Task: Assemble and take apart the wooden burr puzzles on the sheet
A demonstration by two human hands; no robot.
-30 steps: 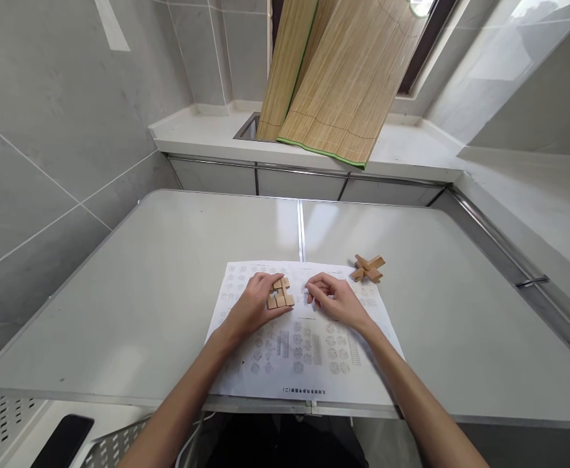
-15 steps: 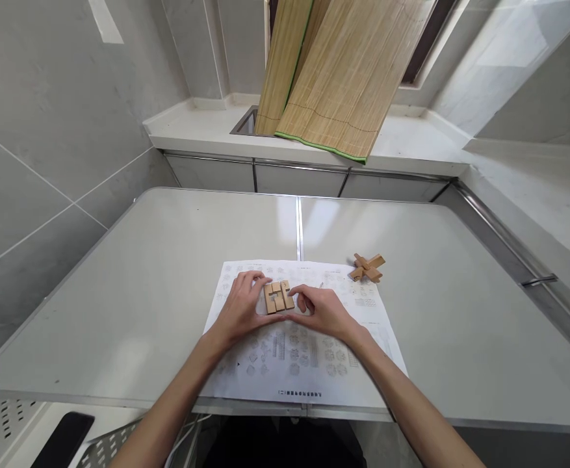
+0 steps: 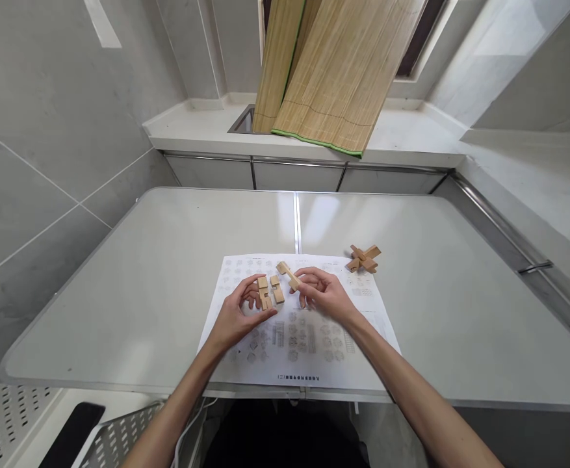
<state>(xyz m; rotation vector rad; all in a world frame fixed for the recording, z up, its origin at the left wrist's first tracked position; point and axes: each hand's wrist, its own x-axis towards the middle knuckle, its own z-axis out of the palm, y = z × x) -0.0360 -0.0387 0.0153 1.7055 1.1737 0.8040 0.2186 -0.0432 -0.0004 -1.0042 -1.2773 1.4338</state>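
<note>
My right hand (image 3: 324, 294) pinches one end of a notched wooden puzzle piece (image 3: 288, 275) and holds it tilted over the printed sheet (image 3: 314, 374). My left hand (image 3: 238, 305) curls its fingers and thumb around another notched wooden piece (image 3: 264, 294). Just right of that piece, a third notched block (image 3: 277, 290) stands apart, with a small gap between the two. At the sheet's upper right corner sits a cross-shaped assembly of wooden sticks (image 3: 363, 259), which neither hand touches.
The sheet, printed with small diagrams, lies at the front of a pale folding table (image 3: 168, 260) with a seam down its middle. Behind it, a bamboo mat (image 3: 343, 78) leans on a white counter (image 3: 192, 130). A black phone (image 3: 73, 435) is at lower left.
The grouped wooden pieces have come apart. My right hand has lifted one away and tilted it, while my left hand has closed around the leftmost piece. The view has shifted slightly.
</note>
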